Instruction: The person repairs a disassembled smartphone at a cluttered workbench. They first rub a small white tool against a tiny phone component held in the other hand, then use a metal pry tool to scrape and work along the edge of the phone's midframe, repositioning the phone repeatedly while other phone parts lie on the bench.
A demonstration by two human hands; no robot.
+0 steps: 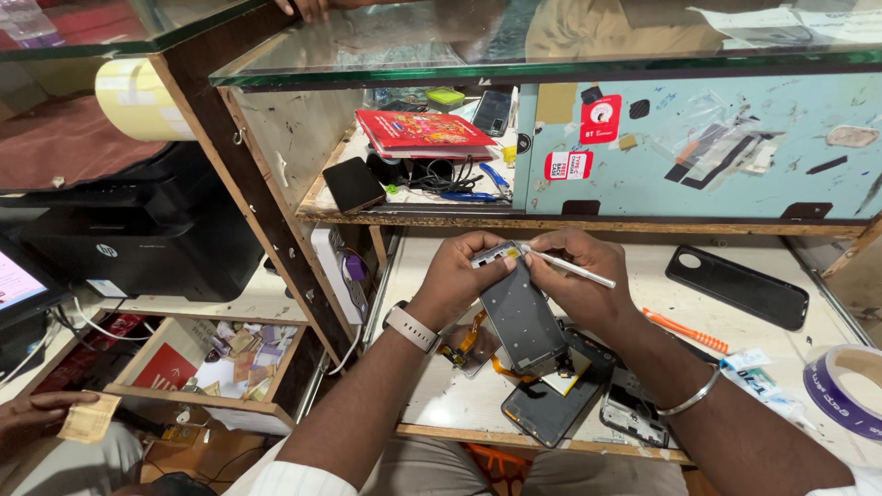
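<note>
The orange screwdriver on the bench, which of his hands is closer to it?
Right. The right hand, holding a thin silver tool, is just left of the orange screwdriver. The left hand, gripping the phone frame, is farther left.

Phone frame (522,317) above opened phone (548,404) on bench (441,395), phone cover (738,286) right, printer (138,239) left

Phone parts (551,404) crowd bench under hands, shelf edge (588,223) close above
</note>
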